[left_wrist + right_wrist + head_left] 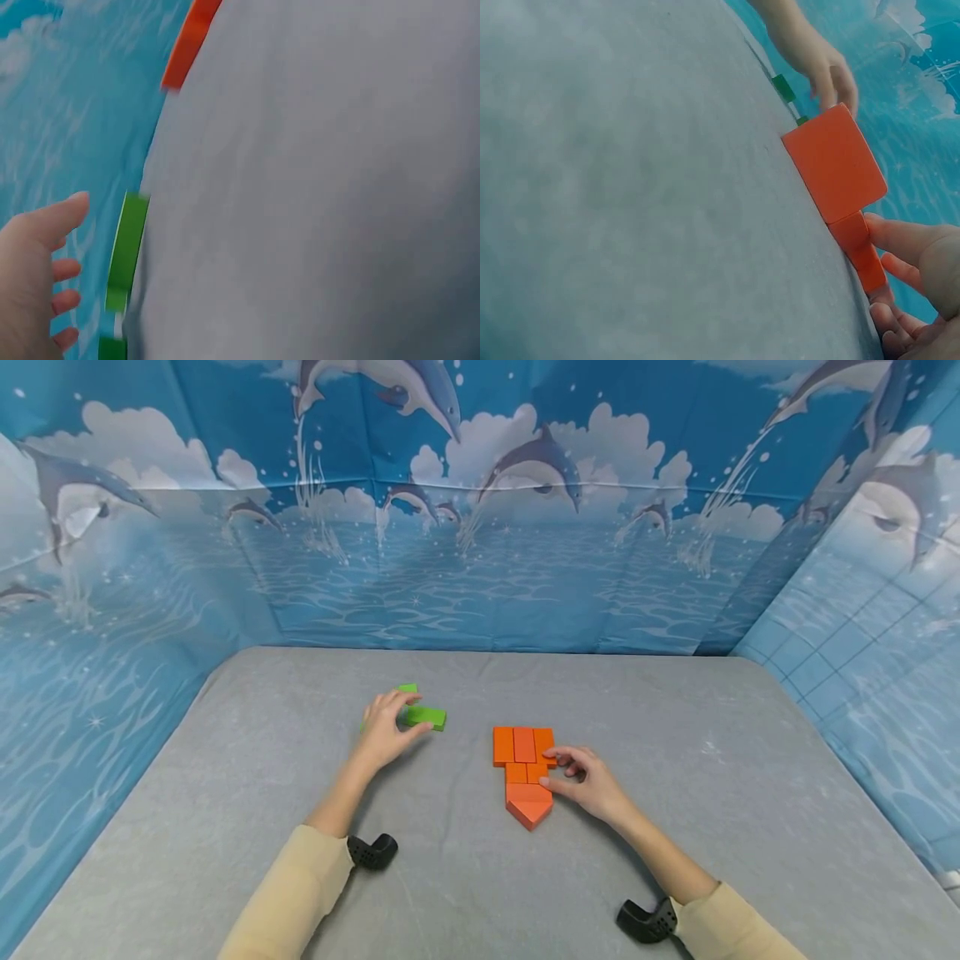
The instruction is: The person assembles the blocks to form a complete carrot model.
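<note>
I'm hovering my left hand [386,727] by green blocks [429,718] and touching orange blocks [523,746] with my right hand [591,785] — fingers [564,751] sitting apart on both.

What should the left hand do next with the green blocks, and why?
Maybe the left hand should gently close on the green block nearer the orange blocks. Its thumb and fingers look spread beside that block, without a grip, while the right hand is at the orange ones.
</note>
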The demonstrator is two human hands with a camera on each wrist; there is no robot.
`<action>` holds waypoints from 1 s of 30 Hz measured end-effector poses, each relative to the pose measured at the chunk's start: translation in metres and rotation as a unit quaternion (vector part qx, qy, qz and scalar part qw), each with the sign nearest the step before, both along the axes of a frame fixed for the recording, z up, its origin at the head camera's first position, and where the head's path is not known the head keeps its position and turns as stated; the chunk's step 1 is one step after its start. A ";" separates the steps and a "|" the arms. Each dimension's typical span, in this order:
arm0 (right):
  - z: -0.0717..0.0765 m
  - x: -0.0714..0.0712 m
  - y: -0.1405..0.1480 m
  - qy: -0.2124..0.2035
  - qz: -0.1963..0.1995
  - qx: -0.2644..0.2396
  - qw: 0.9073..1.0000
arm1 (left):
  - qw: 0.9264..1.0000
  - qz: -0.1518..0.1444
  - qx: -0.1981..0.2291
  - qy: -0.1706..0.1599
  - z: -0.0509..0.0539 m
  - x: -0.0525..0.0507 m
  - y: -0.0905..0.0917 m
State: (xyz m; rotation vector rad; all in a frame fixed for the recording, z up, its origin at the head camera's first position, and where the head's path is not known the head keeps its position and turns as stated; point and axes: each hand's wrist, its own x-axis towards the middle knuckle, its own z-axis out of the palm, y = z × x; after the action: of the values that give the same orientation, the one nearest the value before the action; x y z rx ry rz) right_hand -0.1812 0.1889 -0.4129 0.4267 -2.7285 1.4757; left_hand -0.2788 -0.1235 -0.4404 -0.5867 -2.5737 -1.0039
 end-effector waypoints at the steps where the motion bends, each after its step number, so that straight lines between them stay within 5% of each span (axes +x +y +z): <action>1: 0.000 0.000 0.000 0.001 0.000 0.000 1.000 | 1.000 0.002 -0.013 -0.004 0.000 -0.002 -0.005; 12: 0.000 0.000 0.000 0.006 0.002 0.001 1.000 | 0.991 -0.007 -0.113 -0.072 0.000 -0.013 -0.026; 30: -0.003 -0.001 0.002 0.002 0.007 -0.002 1.000 | 0.994 -0.009 -0.080 -0.074 -0.008 -0.015 -0.026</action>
State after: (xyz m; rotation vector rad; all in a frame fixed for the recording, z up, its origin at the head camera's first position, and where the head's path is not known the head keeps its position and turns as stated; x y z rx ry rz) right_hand -0.1823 0.1906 -0.4162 0.4489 -2.7241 1.4811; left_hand -0.2939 -0.1499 -0.4486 -0.5977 -2.8033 -0.8811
